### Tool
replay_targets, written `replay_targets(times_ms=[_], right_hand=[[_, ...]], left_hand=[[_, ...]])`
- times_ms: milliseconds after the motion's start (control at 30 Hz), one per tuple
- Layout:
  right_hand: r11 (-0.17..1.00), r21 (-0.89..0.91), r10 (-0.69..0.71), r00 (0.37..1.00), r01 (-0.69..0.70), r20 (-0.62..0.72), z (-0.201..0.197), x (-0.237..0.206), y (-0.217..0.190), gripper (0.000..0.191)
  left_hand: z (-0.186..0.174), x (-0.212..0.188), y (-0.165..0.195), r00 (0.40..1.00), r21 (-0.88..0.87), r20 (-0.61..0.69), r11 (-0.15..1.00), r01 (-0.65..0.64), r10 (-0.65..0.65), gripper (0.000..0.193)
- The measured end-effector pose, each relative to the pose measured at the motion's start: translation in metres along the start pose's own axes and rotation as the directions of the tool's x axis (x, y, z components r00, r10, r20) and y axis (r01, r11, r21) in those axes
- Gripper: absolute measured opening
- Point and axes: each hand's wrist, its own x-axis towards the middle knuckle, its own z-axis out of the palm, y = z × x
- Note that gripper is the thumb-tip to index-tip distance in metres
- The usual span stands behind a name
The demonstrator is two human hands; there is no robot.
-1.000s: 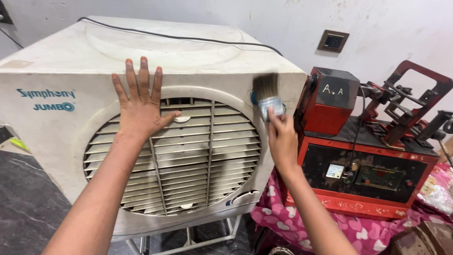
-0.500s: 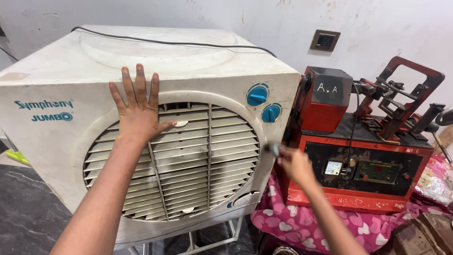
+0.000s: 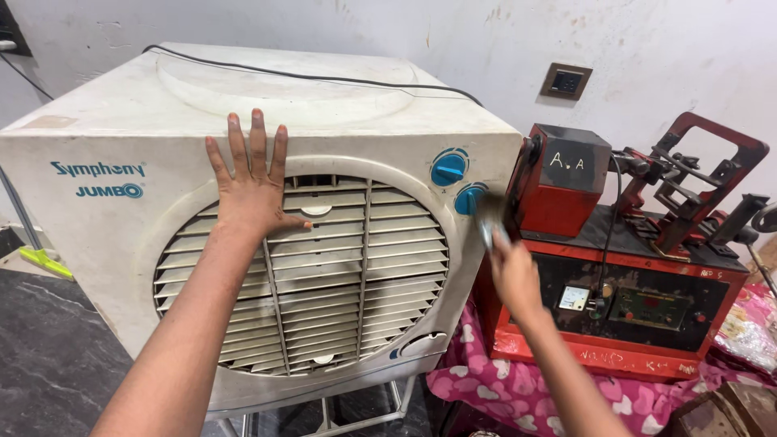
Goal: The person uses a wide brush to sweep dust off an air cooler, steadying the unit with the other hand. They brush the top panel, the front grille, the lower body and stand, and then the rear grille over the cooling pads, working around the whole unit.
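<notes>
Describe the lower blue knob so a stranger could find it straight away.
Start at the big off-white air cooler with the round louvred grille. Go to the grille's upper right edge, where two blue knobs sit. The lower knob is the one nearer the cooler's right edge, beside the blurred brush in the right hand.

White boxy air cooler [image 3: 121,235] upright on stand, round louvred grille front; brush [image 3: 490,217] blurred at cooler's right edge.

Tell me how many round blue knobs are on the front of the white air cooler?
2. The upper round blue knob sits at the top right corner of the white air cooler; the lower round blue knob sits just below, right.
</notes>
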Motion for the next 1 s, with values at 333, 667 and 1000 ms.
replay_targets(times_ms=[333,667,1000], right_hand=[[0.967,-0.207,0.235,0.843,-0.151,0.484,0.016,-0.012,0.044,0.036],[0.923,0.38,0.066,0.956,0.05,-0.285,-0.114,0.107,-0.049,0.044],[0.966,-0.146,0.259,0.848,-0.215,0.463,0.075,-0.088,0.036,0.043]], left_hand=[[-0.001,0.001,-0.002,0.999,0.017,0.035,1.0,0.003,-0.004,0.171],[-0.003,-0.001,-0.004,0.998,0.024,0.06,1.0,0.008,-0.009,0.17],[0.0,0.001,-0.003,1.0,0.053,0.03,0.999,0.004,-0.005,0.17]])
